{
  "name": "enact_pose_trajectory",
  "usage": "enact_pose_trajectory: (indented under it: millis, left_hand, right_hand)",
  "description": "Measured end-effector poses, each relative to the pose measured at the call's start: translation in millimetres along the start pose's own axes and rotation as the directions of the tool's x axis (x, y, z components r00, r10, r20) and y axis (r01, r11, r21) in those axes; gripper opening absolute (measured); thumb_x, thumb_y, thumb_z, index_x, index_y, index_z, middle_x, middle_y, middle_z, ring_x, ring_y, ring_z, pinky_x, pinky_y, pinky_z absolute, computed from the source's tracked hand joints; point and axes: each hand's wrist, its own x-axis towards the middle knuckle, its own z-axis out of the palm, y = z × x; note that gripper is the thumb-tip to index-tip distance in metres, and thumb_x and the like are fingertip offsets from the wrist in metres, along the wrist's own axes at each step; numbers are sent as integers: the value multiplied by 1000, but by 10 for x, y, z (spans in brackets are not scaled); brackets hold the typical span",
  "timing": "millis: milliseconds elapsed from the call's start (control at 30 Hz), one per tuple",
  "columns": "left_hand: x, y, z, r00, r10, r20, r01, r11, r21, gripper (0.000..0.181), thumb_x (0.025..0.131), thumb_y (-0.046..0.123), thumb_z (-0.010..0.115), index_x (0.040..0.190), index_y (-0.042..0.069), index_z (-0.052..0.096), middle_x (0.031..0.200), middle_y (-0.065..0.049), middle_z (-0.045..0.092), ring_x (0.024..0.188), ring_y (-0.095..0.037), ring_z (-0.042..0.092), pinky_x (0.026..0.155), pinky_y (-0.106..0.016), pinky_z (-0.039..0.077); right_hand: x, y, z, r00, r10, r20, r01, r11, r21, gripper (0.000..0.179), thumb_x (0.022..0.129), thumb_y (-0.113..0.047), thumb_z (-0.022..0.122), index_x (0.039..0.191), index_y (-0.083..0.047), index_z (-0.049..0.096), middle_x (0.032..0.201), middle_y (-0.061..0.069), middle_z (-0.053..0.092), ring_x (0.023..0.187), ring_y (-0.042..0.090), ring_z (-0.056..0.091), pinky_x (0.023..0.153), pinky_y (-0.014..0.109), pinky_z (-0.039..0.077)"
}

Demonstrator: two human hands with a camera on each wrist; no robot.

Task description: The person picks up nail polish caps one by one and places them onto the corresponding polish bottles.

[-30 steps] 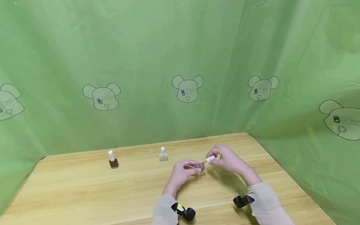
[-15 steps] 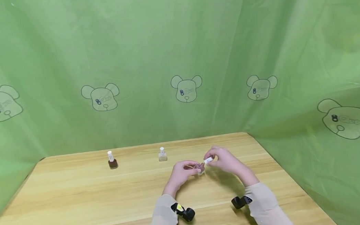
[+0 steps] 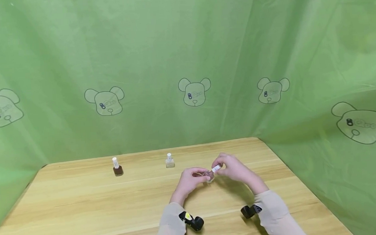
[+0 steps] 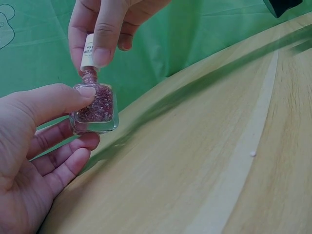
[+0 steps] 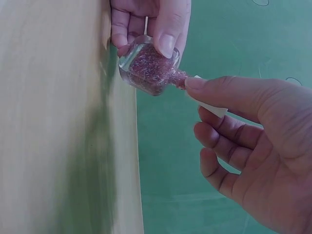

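Observation:
A small square glass nail polish bottle (image 4: 100, 109) with pinkish-purple glitter is pinched between the thumb and fingers of my left hand (image 3: 189, 180), tilted above the table. My right hand (image 3: 234, 167) pinches its white cap (image 4: 87, 51) by thumb and fingers. In the left wrist view the cap sits at the top of the bottle's neck, with part of the glittery neck showing below it. The right wrist view shows the bottle (image 5: 148, 68) with the cap (image 5: 212, 108) close against the neck, partly covered by my right thumb.
On the wooden table (image 3: 83, 206), a dark red nail polish bottle (image 3: 118, 170) stands upright at the back left. A clear nail polish bottle (image 3: 170, 163) stands near the back middle. A green curtain (image 3: 146, 62) surrounds the table's back and sides.
My right hand has moved left and slightly down, bringing the cap from apart, with its brush stem showing, down to the bottle's neck. My left hand has stayed in place with the bottle.

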Motion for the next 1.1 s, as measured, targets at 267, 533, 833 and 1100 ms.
enact_pose_trajectory:
  millis: [267, 533, 833, 1100]
  left_hand:
    - [-5, 23, 1, 1000, 10, 7, -10, 1000, 5, 27, 77, 15, 80, 102, 7, 75, 101, -12, 73, 76, -9, 61, 69, -23, 52]
    - [-10, 24, -3, 1000, 22, 12, -23, 1000, 10, 26, 78, 15, 81, 102, 7, 75, 101, -12, 74, 77, -9, 62, 68, -22, 53]
    - [-3, -19, 0, 1000, -14, -7, 14, 999, -33, 28, 80, 18, 79, 106, 7, 73, 103, -12, 73, 79, -9, 62, 72, -26, 54]
    - [23, -19, 15, 999, -32, -37, 30, 997, -68, 31, 85, 16, 74, 113, 3, 69, 109, -16, 71, 82, -9, 63, 81, -40, 58]
  right_hand:
    - [4, -27, 35, 1000, 4, 24, -4, 1000, -10, 13, 78, -6, 75, 90, -9, 71, 87, -1, 64, 82, 12, 58, 77, 27, 50]
    - [0, -61, 64, 999, 21, 49, -22, 1000, 15, 12, 78, -6, 75, 89, -10, 71, 89, 1, 64, 84, 15, 58, 82, 48, 54]
    - [3, 39, 62, 999, 36, 21, -38, 996, 83, 33, 79, -12, 76, 111, -6, 68, 97, 5, 68, 89, 18, 59, 76, 32, 52]
    - [15, 119, 42, 988, 154, -15, -139, 927, 348, 38, 89, -19, 68, 125, -6, 62, 114, 11, 69, 102, 23, 60, 85, 31, 49]
